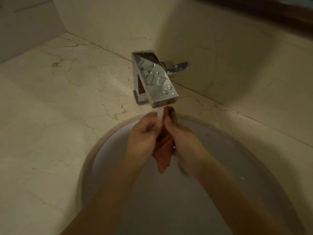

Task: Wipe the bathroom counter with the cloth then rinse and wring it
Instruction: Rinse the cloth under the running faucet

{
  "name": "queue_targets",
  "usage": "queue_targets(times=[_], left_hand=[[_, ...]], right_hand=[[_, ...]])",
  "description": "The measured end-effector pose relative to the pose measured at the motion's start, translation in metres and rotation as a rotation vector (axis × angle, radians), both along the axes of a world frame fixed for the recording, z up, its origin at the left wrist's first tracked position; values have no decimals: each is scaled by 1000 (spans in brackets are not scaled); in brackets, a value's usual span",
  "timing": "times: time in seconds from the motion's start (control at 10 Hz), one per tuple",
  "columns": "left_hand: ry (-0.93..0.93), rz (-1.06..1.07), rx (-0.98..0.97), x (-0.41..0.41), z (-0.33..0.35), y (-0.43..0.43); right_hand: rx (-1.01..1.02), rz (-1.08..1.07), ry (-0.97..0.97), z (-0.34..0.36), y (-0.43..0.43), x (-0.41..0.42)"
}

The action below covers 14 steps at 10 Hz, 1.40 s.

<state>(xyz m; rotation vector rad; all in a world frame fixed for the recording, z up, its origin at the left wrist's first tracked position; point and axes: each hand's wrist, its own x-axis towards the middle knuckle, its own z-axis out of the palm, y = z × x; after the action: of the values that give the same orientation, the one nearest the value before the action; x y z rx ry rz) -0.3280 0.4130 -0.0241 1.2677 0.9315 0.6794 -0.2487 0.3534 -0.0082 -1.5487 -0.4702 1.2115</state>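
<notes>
Both the left hand and the right hand grip the cloth under the running faucet. Rinsing seems in progress; wringing is probably left.

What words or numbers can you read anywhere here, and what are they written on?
None can be read.
The faucet handle has small red and blue marks near its base, coloured dots rather than letters.
The basin wall has a faint grey mark, too blurred to read.
The cloth held by the left hand and right hand shows no print.
</notes>
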Motion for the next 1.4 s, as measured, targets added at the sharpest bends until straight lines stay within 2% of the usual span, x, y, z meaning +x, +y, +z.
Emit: queue_targets(times=[0.1,0.2,0.3,0.4,0.5,0.6,0.7,0.8,0.9,1.0,1.1,1.2,1.3,1.4], left_hand=[[27,61,29,2,0,-1],[15,53,-101,3,0,-4],[-134,-113,-296,3,5,-7],[-116,-175,-318,-6,2,2],[117,-240,-3,-13,-8,10],[170,-252,178,-14,-17,12],[142,-365,188,-24,-19,21],[344,-647,323,-34,-13,23],[473,-662,356,-32,-8,19],[537,-650,206,-21,-27,31],[431,-669,-23,-19,-22,35],[281,-754,-50,-17,-15,35],[143,-642,96,-14,6,35],[193,-608,314,-6,14,35]], right_hand=[[4,-12,9,-2,-2,0],[-15,-20,40,-7,-5,0],[-24,33,21,-6,-8,-2],[-6,110,-87,5,-12,4],[-8,52,-334,13,-11,16],[51,38,-506,12,-3,24],[88,81,-586,16,5,30],[92,104,-648,23,10,33],[127,132,-639,29,10,31],[147,72,-580,32,7,31],[210,6,-648,33,1,38],[200,1,-665,24,-8,55],[119,478,-474,17,-22,66],[-93,681,-275,14,-28,56]])
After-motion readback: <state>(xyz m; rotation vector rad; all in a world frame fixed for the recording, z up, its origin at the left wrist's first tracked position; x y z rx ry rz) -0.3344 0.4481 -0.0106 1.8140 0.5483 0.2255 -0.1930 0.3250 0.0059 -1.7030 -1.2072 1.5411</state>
